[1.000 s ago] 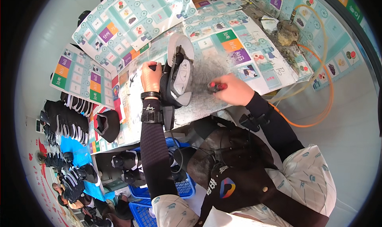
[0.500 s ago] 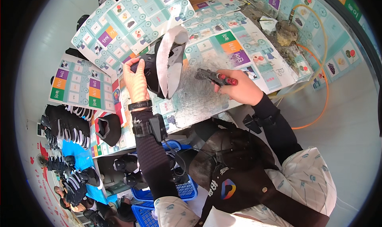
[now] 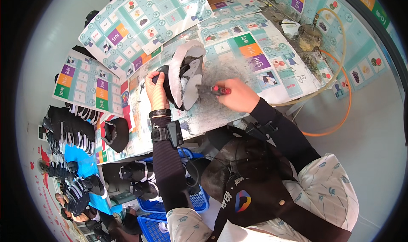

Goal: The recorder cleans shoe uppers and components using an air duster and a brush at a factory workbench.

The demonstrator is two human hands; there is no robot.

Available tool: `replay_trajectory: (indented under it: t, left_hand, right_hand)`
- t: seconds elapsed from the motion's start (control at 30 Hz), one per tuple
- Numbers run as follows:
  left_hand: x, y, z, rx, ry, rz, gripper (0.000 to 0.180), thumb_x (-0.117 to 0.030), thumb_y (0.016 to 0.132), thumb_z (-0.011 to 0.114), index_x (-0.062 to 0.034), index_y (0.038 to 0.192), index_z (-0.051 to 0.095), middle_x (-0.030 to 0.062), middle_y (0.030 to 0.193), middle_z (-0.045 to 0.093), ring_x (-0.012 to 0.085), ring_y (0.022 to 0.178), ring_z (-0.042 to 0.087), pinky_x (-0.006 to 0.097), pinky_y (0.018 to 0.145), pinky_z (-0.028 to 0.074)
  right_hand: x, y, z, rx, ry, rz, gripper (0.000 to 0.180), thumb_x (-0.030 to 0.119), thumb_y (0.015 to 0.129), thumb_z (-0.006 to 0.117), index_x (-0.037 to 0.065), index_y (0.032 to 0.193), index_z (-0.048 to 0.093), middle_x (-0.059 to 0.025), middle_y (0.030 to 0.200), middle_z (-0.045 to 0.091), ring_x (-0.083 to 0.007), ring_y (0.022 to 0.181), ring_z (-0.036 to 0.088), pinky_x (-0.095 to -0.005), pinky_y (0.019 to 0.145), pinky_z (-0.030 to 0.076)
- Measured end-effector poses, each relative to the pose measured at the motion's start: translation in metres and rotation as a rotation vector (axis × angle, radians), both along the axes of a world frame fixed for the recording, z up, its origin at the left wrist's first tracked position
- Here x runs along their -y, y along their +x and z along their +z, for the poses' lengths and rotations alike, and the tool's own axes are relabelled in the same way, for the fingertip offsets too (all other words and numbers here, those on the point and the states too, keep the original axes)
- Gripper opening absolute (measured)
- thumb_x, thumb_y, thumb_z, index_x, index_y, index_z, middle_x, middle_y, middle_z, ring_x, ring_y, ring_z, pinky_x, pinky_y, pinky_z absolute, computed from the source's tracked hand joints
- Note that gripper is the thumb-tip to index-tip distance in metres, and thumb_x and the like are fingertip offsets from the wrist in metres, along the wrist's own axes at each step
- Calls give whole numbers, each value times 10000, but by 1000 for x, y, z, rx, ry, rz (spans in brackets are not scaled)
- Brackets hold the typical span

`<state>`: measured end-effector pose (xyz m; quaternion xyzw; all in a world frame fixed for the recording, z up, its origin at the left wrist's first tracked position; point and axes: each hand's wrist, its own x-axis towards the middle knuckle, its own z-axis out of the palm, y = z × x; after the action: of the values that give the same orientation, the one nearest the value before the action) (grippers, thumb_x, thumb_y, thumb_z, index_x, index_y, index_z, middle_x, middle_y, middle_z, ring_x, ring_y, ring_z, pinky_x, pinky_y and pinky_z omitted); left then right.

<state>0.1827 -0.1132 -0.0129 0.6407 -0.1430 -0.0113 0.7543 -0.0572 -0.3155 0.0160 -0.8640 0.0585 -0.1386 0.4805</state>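
the table (image 3: 272,78), papered with printed sheets, has its near edge just below both wrists, with a blue crate (image 3: 193,201) under it and bare floor open to the right, where an orange hose (image 3: 340,114) loops. the left hand (image 3: 156,89) is closed around the black shoe (image 3: 182,78), holding it upright on edge over the table's middle with its white sole rim showing, just right of the hand. the right hand (image 3: 238,95) grips a red-handled tool (image 3: 214,90), its tip touching the shoe's opening.
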Motion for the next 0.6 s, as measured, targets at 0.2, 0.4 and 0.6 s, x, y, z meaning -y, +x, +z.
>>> replay_trajectory:
  t: [0.2,0.4,0.6]
  left_hand:
    - [-2,-8,4,-32,-71,14,129,-85,972,739,-114,1043,636,-6,1006,631,94,884,582,241,821,494]
    - [-1,-15,5,-36,7,88,339,-179,855,902,-85,993,607,18,951,629,101,807,576,248,725,492]
    - [-4,-18,18,-35,51,52,548,-159,802,929,-2,1228,621,118,1140,680,183,1000,670,289,876,557]
  right_hand:
    - [3,-3,4,-27,-49,2,261,147,822,645,7,1032,710,-265,838,666,-486,864,638,-500,771,512]
    - [6,-6,3,-45,7,-95,309,119,807,595,17,1064,734,-283,897,690,-500,940,649,-519,820,525]
    - [2,-8,3,-60,-7,-90,269,124,806,585,6,1005,722,-295,881,674,-510,922,636,-535,825,521]
